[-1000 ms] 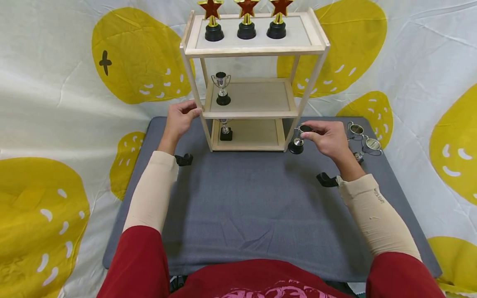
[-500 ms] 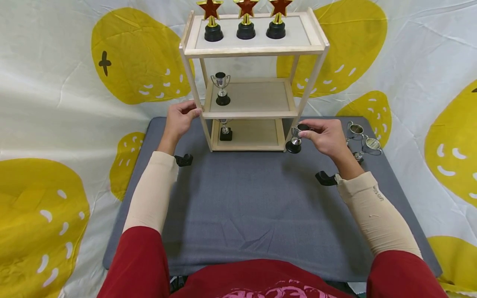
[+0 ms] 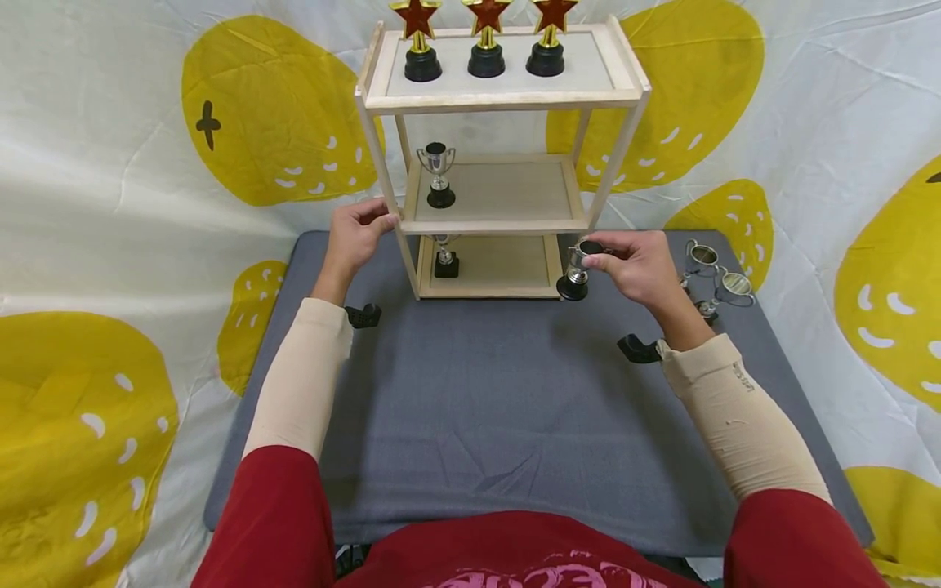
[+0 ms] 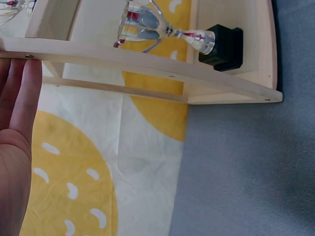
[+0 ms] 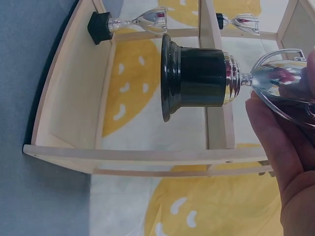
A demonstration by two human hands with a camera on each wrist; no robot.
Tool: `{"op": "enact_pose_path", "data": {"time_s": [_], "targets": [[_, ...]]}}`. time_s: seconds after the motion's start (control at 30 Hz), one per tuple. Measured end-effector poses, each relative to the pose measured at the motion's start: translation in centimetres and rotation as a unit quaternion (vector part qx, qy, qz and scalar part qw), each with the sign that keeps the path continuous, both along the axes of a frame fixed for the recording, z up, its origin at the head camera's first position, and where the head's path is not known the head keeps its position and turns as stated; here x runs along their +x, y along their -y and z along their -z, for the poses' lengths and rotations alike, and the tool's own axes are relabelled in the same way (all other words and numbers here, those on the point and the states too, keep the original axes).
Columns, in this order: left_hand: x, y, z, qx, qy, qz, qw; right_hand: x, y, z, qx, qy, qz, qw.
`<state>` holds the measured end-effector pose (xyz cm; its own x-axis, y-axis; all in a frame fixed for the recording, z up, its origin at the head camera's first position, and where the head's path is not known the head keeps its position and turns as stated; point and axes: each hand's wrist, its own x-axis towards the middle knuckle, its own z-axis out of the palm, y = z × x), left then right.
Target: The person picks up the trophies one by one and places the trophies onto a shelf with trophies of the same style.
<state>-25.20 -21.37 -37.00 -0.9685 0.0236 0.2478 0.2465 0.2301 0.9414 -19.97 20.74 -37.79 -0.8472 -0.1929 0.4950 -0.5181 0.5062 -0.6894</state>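
Right of centre in the head view, the person's right hand (image 3: 638, 265) grasps a small silver two-handled trophy cup with a round black base (image 3: 572, 287), thumb and fingers pinching the bowl. I see it held roughly upright in the air by the front right post, its base clear of the table; the bowl looks dark inside. Left of centre, the left hand (image 3: 356, 237) pinches the front left post of a pale wooden three-tier shelf (image 3: 500, 226).

In the upper middle of the frame, the shelf's top tier holds three trophies in a row, each with a red star edged in gold on a black base: the left star trophy (image 3: 422, 64), the middle star trophy (image 3: 486, 60) and the right star trophy (image 3: 546, 59). The middle tier bears one silver cup on a round black base (image 3: 440, 196) at its left; the bottom tier bears another on a square black base (image 3: 446, 265), also left, its bowl partly hidden from above.

Toward the right edge, two more silver cups (image 3: 736, 285) stand close together on the grey cloth-covered table (image 3: 478, 384).
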Motion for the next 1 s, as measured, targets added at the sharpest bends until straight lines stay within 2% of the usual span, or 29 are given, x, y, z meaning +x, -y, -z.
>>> {"op": "enact_pose_path", "data": {"time_s": [0.33, 0.73, 1.0], "targets": [[0.1, -0.1, -0.2, -0.001, 0.006, 0.001, 1.0000, -0.1, 0.9, -0.9, 0.009, 0.000, -0.002, 1.000], [0.1, 0.0, -0.1, -0.003, -0.004, 0.006, 1.0000, -0.1, 2.0, -1.6, 0.000, 0.001, -0.013, 1.000], [0.0, 0.1, 0.0, -0.005, -0.004, 0.002, 1.0000, -0.2, 2.7, -2.3, -0.009, -0.019, -0.039, 0.999]]}}
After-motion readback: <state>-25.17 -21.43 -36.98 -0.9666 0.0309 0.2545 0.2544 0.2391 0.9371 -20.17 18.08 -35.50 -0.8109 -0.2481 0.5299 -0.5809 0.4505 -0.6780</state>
